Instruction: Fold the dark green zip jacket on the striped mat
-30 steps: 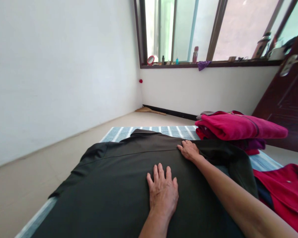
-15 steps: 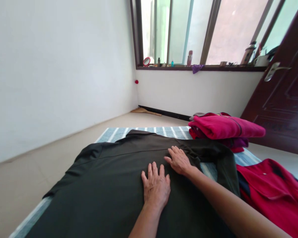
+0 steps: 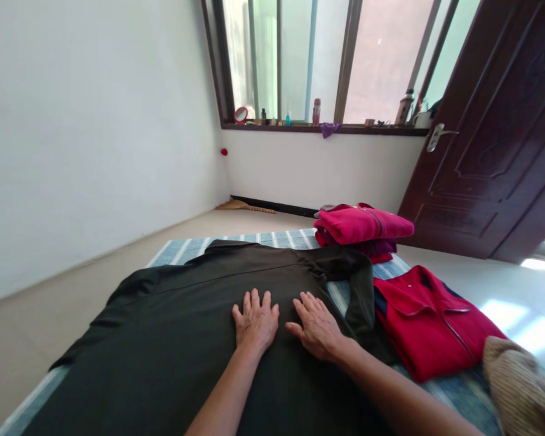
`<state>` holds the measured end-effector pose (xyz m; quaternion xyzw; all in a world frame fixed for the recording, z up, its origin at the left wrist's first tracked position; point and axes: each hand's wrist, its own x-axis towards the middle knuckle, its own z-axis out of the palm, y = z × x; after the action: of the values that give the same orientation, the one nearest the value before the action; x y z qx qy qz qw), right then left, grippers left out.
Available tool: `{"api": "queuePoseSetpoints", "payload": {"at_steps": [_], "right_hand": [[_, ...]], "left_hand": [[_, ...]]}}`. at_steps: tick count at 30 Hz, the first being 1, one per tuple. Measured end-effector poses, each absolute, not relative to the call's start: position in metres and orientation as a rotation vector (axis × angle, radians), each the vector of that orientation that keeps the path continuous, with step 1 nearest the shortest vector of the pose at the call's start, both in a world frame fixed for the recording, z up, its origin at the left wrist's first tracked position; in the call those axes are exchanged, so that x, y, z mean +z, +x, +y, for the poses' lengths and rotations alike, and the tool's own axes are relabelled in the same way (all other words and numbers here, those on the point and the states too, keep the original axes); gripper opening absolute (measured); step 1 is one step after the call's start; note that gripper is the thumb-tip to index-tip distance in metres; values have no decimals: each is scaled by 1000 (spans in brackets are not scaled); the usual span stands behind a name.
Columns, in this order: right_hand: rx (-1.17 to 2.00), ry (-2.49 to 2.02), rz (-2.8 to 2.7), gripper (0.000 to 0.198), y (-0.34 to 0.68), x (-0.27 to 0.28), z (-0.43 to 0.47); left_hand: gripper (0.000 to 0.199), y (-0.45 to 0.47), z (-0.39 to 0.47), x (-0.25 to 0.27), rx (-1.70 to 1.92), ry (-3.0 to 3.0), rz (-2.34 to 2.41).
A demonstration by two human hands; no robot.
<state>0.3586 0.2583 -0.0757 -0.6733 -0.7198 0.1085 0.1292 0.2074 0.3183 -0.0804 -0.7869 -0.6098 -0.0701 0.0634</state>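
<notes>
The lower end of the dark, smooth collared shirt point(image 3: 163, 345) runs out of my sight; the rest lies spread on blue-and-white striped cloth point(image 3: 172, 251), one sleeve point(image 3: 362, 293) bent. The left hand point(image 3: 257, 321) lies fanned on the shirt, gripping nothing; the right hand point(image 3: 315, 327) is flattened, likewise empty, its contact unclear. A beige ribbed knit point(image 3: 520, 393) is cut off.

Bright window point(image 3: 331, 60), white glare on the floor point(image 3: 504, 312)

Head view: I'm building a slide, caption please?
Left hand and right hand spread over a dark garment, a red jacket beside it.
</notes>
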Motion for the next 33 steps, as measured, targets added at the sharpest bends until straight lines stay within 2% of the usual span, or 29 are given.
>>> {"api": "queuePoseSetpoints", "payload": {"at_steps": [5,17,27,33], "right_hand": [[306,-2090,-1972,66,367,-75,236],[186,-1976,-1984,61,360,-68,165],[290,-2020,-1998,61,361,-86,91],[284,-2039,-1955,64,367,-88,92]], "left_hand": [[48,209,320,-79,-201,-2390,-1859],[49,209,315,-60,-142,-2481,-1875],[50,183,161,-49,69,-2952,-1443],[52,176,138,-57,52,-2959,-1407]]}}
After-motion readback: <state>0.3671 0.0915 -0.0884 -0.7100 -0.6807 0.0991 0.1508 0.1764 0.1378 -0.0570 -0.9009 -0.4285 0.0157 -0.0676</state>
